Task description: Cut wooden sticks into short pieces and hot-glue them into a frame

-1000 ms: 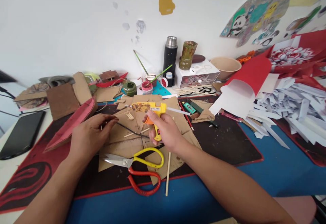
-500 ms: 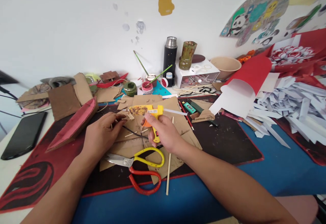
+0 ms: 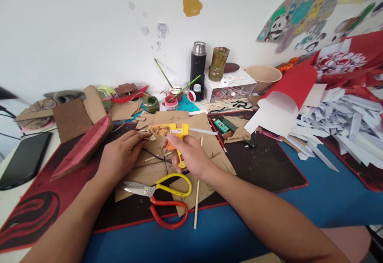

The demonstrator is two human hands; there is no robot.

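Note:
My right hand [image 3: 191, 153] is wrapped round a yellow hot glue gun [image 3: 180, 129] with an orange trigger. A pale glue stick [image 3: 203, 131] juts from its back, and its stained nozzle end points left, above my left fingertips. My left hand [image 3: 121, 155] is closed in a pinch by the nozzle; what it holds is small and mostly hidden. Short wooden sticks [image 3: 153, 137] show just beyond those fingers. Underneath lie brown cardboard sheets [image 3: 221, 163] and a black cord [image 3: 155, 155]. Scissors [image 3: 151, 191] with one yellow and one red handle lie nearer me, beside a thin wooden stick [image 3: 196, 205].
A cardboard boat shape [image 3: 83, 147] with a pink inside and a black phone [image 3: 25, 159] lie left. Paint jars [image 3: 151, 104], a black flask [image 3: 198, 65] and a white box [image 3: 230, 85] stand behind. White paper strips [image 3: 338, 123] heap up at right.
The camera view has shifted slightly, so the scene sits a little farther left. My left fingertips have edged closer under the glue gun's nozzle end. The right hand keeps its grip.

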